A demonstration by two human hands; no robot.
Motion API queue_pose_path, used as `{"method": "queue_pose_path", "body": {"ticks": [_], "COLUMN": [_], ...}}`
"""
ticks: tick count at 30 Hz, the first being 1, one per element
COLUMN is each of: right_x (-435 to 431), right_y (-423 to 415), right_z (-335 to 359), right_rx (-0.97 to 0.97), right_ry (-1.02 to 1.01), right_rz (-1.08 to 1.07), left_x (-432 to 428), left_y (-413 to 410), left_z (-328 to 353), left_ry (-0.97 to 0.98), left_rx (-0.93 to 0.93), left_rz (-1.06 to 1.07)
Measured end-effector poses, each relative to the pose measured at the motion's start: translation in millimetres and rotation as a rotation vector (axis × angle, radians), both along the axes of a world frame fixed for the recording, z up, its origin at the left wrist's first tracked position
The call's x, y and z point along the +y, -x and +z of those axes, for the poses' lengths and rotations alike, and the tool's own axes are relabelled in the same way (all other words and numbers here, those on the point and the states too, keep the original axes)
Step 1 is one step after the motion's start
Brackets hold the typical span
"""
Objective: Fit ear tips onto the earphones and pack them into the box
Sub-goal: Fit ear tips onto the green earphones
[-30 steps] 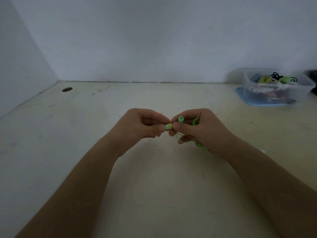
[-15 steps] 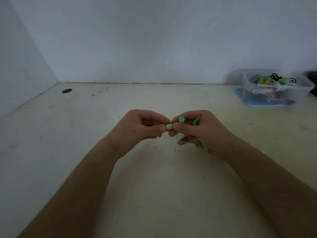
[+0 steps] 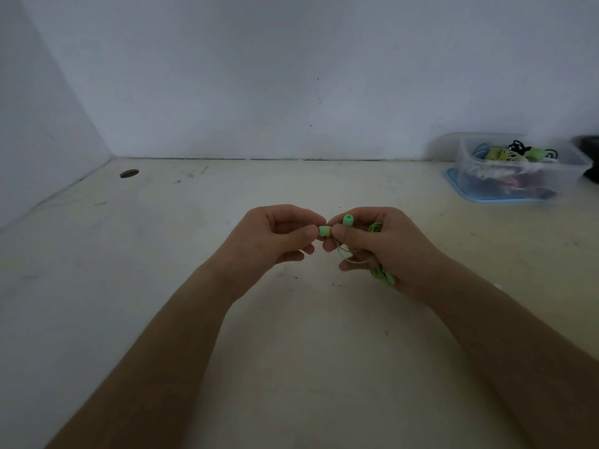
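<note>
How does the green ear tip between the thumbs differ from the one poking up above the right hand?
The mint-green rubber ear tip between the thumbs lies sideways, pinched in the grip of the left hand; the mint-green upper ear tip points upward above the right hand, clear of the left hand. Both look alike in colour and size.

A plain workstation: scuffed cream desk (image 3: 291,351) with cable hole (image 3: 129,173) against white walls (image 3: 291,76).

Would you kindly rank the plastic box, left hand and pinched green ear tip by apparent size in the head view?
1. plastic box and left hand: alike; the box sits farther away.
2. pinched green ear tip.
</note>
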State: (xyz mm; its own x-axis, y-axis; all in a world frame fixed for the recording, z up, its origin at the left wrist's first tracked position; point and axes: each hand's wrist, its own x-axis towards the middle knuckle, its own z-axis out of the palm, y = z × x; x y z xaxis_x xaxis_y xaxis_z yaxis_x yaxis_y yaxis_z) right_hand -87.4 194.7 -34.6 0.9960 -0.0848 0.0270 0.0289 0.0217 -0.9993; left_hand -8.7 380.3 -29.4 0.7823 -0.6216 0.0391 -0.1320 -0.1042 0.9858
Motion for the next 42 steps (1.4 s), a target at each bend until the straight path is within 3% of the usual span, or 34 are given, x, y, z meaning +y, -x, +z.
{"method": "queue_pose_path", "body": {"ticks": [13,21,28,33,39,42], "right_x": [-14.9,-62.2,-143.0,-192.7,-250.5,-283.1], "right_y": [-4.1,17.9,37.1,38.7,21.4,5.9], "right_z": [21.5,52.1,76.2,91.0,105.7,105.8], "right_rx": [0.289,0.265,0.371,0.342,0.301,0.249], "right_ry": [-0.301,-0.063,-0.201,-0.264,-0.228,-0.050], "right_rz": [-0.152,-0.259,-0.308,-0.305,-0.409,-0.547], "left_x": [-43.1,-108.9,-188.7,-247.2,-318.2,-346.0], "left_y": [13.5,25.2,33.1,30.1,-3.3,-21.5], "left_z": [13.8,31.8,46.4,61.4,71.1,68.4], "left_ry": [-0.083,-0.179,-0.191,-0.203,-0.226,-0.276], "left_rx": [-0.276,-0.337,-0.459,-0.540,-0.570,-0.621], "left_rz": [0.122,0.001,-0.064,-0.153,-0.066,-0.018]}}
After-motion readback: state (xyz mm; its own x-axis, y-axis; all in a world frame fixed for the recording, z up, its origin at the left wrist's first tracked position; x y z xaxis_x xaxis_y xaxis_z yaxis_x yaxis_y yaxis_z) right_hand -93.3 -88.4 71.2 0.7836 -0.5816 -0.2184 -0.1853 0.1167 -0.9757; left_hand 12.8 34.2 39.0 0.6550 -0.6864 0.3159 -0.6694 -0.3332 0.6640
